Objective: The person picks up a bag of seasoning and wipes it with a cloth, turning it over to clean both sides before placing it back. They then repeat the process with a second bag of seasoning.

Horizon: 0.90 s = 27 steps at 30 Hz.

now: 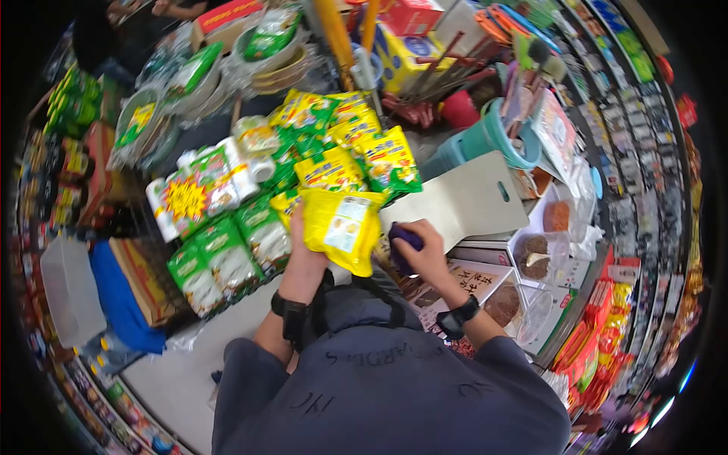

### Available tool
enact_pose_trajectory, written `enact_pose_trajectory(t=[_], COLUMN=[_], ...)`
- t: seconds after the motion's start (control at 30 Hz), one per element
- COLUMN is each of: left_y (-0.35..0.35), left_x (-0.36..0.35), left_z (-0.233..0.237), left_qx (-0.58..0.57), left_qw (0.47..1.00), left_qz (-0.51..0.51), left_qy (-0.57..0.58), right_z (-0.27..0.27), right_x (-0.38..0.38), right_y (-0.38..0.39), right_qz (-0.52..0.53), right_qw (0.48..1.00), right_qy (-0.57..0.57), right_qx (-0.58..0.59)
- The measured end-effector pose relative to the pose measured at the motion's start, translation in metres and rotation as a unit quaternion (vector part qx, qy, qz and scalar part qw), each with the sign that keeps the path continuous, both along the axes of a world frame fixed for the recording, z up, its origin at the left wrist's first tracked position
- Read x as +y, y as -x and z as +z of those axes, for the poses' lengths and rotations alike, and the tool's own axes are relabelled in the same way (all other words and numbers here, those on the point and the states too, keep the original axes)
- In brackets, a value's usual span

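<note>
My left hand [305,256] grips the left side of a yellow plastic bag [321,216], which has a white printed label facing up. Bunched in my right hand [429,256] is a dark purple item, probably a cloth [406,244], close to the bag's right side. Just beyond the held bag lies a pile of yellow and green packets [331,168]. To its left are green and white packs [221,254] and a wrapped pack of white rolls [203,186]. A white board [455,199] with a handle slot rests to the right of my hands.
Plastic-wrapped bowls [277,68] stand at the back left. A teal bucket [493,140] holds long-handled tools at the right. Clear tubs of dry goods [535,254] sit near my right arm. A pale plastic bin [70,292] is far left. Another person's hands [159,7] show at the top.
</note>
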<state>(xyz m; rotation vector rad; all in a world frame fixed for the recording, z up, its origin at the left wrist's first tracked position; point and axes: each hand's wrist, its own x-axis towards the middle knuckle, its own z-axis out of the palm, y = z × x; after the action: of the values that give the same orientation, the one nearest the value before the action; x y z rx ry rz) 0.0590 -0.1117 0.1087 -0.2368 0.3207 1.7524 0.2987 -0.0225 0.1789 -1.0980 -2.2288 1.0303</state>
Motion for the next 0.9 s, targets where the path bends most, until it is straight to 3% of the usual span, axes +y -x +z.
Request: enact_pose_trajectory(t=[0.03,0.07,0.1,0.17,0.23,0.3,0.43,0.5,0.57,0.63,0.7,0.77,0.83,0.87,0.9], left_y=[-0.005,-0.015,-0.022,-0.036,-0.047,-0.048,-0.033,-0.027,-0.023,-0.024,-0.017,-0.013,-0.009,-0.01,-0.006], left_x=[-0.003,-0.009,-0.013,-0.023,-0.03,-0.039,-0.049,-0.051,-0.055,-0.071,-0.086,-0.093,-0.075,-0.062,-0.065], left_z=[-0.002,-0.003,0.012,0.007,-0.005,-0.01,-0.008,-0.007,0.01,-0.032,-0.041,-0.044,-0.001,0.018,0.01], left_qx=[-0.047,-0.052,-0.054,-0.078,-0.134,-0.188,-0.173,-0.215,-0.151,-0.118,-0.024,0.112,0.132,0.158,0.162], left_qw=[0.999,0.998,0.994,0.99,0.984,0.975,0.973,0.959,0.949,0.955,0.965,0.951,0.932,0.92,0.915], left_qz=[-0.01,-0.031,-0.072,-0.115,-0.119,-0.119,-0.152,-0.18,-0.216,-0.235,-0.216,-0.161,-0.011,0.115,0.119], left_qy=[0.017,-0.001,0.063,0.012,-0.006,-0.023,0.031,0.03,0.172,0.136,0.146,0.239,0.337,0.341,0.351], right_z=[0.005,0.014,0.033,0.035,0.028,0.015,0.018,0.003,-0.022,-0.014,-0.025,-0.058,-0.071,-0.088,-0.108], right_x=[0.004,0.007,0.009,0.015,0.022,0.029,0.032,0.039,0.047,0.051,0.057,0.06,0.065,0.069,0.072], right_y=[0.002,0.003,0.011,0.019,0.033,0.044,0.065,0.077,0.087,0.111,0.13,0.147,0.165,0.172,0.179], right_qz=[0.015,0.031,0.045,0.124,0.171,0.31,0.331,0.335,0.277,0.335,0.36,0.336,0.325,0.321,0.326], right_qw=[1.0,0.994,0.981,0.941,0.942,0.921,0.907,0.91,0.899,0.903,0.897,0.909,0.898,0.907,0.904], right_qy=[0.02,0.106,0.189,0.31,0.285,0.234,0.261,0.244,0.338,0.269,0.253,0.244,0.295,0.258,0.267], right_qx=[0.005,-0.001,-0.008,0.06,0.037,0.035,-0.015,0.032,0.017,0.003,-0.029,-0.04,-0.038,-0.083,-0.076])
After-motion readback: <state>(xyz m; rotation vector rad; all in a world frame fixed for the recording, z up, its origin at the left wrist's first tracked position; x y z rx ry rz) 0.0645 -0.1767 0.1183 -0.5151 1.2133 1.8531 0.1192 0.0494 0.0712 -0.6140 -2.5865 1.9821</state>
